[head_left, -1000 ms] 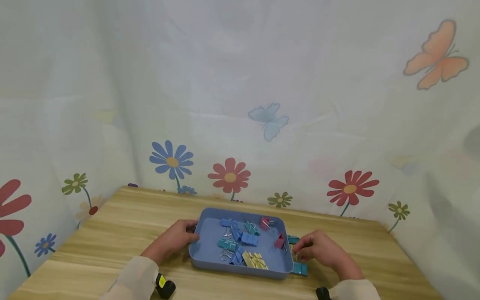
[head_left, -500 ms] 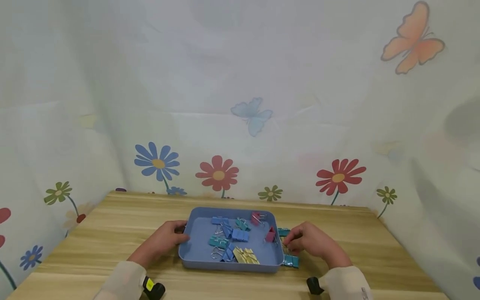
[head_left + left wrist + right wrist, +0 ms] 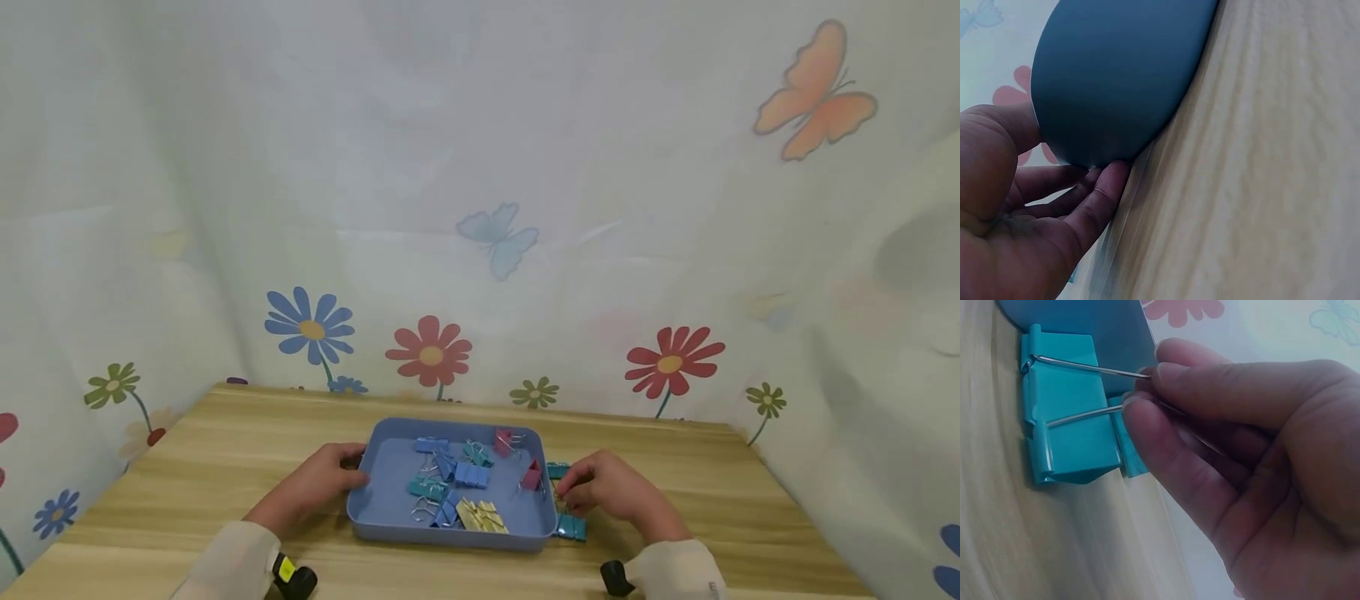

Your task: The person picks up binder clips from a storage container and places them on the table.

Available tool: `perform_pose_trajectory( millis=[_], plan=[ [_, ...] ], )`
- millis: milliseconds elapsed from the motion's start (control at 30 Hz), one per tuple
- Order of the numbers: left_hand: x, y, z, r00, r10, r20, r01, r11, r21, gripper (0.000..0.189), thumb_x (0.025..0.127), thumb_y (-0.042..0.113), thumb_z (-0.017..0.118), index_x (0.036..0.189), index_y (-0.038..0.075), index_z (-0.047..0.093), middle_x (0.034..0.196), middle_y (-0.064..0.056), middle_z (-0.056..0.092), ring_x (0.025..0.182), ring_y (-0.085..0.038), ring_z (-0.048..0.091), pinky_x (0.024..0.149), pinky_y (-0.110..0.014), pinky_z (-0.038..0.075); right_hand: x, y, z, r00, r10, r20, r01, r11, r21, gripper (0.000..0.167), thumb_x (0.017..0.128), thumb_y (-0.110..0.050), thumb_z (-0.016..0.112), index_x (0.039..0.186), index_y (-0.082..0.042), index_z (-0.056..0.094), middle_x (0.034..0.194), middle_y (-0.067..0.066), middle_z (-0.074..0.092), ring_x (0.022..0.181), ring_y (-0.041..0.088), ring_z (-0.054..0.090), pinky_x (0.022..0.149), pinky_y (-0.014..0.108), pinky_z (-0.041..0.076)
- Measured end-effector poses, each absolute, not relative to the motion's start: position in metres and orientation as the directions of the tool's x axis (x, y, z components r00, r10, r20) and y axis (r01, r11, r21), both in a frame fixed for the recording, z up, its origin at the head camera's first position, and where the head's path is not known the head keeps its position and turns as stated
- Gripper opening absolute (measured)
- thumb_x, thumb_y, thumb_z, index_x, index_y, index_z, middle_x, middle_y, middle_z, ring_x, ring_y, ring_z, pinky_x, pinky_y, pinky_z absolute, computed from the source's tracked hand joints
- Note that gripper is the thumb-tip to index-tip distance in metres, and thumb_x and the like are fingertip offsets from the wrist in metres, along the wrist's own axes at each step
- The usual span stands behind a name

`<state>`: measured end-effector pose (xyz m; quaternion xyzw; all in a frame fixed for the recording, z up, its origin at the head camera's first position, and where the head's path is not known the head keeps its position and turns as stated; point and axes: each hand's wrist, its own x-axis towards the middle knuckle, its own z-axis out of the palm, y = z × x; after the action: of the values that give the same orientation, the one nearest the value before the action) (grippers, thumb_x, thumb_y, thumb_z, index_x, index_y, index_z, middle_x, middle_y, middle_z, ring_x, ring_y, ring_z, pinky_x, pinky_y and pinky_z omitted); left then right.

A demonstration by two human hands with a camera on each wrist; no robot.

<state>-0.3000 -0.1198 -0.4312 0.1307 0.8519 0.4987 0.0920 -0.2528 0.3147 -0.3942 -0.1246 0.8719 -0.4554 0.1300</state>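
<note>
On the wood-grain table (image 3: 262, 417): a shallow rectangular blue plastic tray (image 3: 390, 479) with a hand at either end

From the head camera, the tray holds four blue metal binder clips (image 3: 472, 476), strung from eleven o'clock through the middle to six; two teal metal binder clips (image 3: 426, 488), at one and eight; and two red metal binder clips (image 3: 504, 442), at two and three. At five o'clock sit yellow metal binder clips (image 3: 471, 515) — too tightly bunched to count.

Outside the tray, two more teal clips (image 3: 572, 527) lie at three and four o'clock.

At nine o'clock the left hand (image 3: 330, 473) holds the tray, thumb at the rim, fingers against the outer wall. At three the right hand (image 3: 606, 483) has thumb and fingertips drawn close together, by the two silver wire handles (image 3: 1088, 367) of the nearer outside clip — whether pinching them, I cannot tell.
</note>
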Motion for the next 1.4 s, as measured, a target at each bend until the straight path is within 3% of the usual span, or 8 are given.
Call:
perform_pose_trajectory(
  millis=[367, 900, 1200, 1400],
  plan=[
    [-0.295, -0.123, -0.435, -0.957, 0.288, -0.041, 0.105, 0.473, 0.875, 0.054, 0.084, 0.005, 0.066, 0.134, -0.009, 0.051, 0.122, -0.017, 0.064, 0.11, -0.026, 0.06, 0.095, -0.042, 0.051, -0.253, 0.312, -0.401, -0.911, -0.397, -0.116, -0.129, 0.54, -0.832, 0.014, 0.088, -0.001, 0.063, 0.096, -0.002, 0.075, 0.088, 0.01, 0.072, 0.072, 0.019, 0.065, 0.071, 0.036, 0.059],
    [-0.284, -0.118, -0.437, -0.964, 0.256, -0.068, 0.058, 0.454, 0.889, 0.057, 0.084, 0.006, 0.067, 0.136, -0.009, 0.048, 0.123, -0.018, 0.064, 0.113, -0.027, 0.06, 0.095, -0.043, 0.052, -0.247, 0.319, -0.397, -0.881, -0.46, -0.11, -0.172, 0.529, -0.831, 0.016, 0.091, -0.007, 0.064, 0.1, -0.001, 0.074, 0.094, 0.012, 0.073, 0.074, 0.019, 0.066, 0.069, 0.031, 0.059],
    [-0.294, -0.112, -0.428, -0.962, 0.27, -0.05, 0.079, 0.446, 0.892, 0.056, 0.084, 0.006, 0.067, 0.137, -0.005, 0.05, 0.125, -0.016, 0.064, 0.114, -0.026, 0.061, 0.097, -0.043, 0.051, -0.244, 0.322, -0.387, -0.883, -0.461, -0.091, -0.226, 0.586, -0.778, 0.018, 0.092, -0.011, 0.063, 0.106, -0.004, 0.071, 0.1, 0.012, 0.069, 0.08, 0.017, 0.065, 0.071, 0.028, 0.059],
    [-0.298, -0.117, -0.427, -0.962, 0.269, -0.055, 0.072, 0.439, 0.896, 0.056, 0.085, 0.007, 0.067, 0.137, -0.005, 0.05, 0.125, -0.016, 0.064, 0.115, -0.026, 0.06, 0.097, -0.042, 0.051, -0.244, 0.31, -0.38, -0.914, -0.399, -0.069, -0.259, 0.708, -0.658, 0.013, 0.089, -0.018, 0.068, 0.101, -0.013, 0.072, 0.097, 0.002, 0.07, 0.085, 0.016, 0.063, 0.07, 0.023, 0.056]
  ],
)
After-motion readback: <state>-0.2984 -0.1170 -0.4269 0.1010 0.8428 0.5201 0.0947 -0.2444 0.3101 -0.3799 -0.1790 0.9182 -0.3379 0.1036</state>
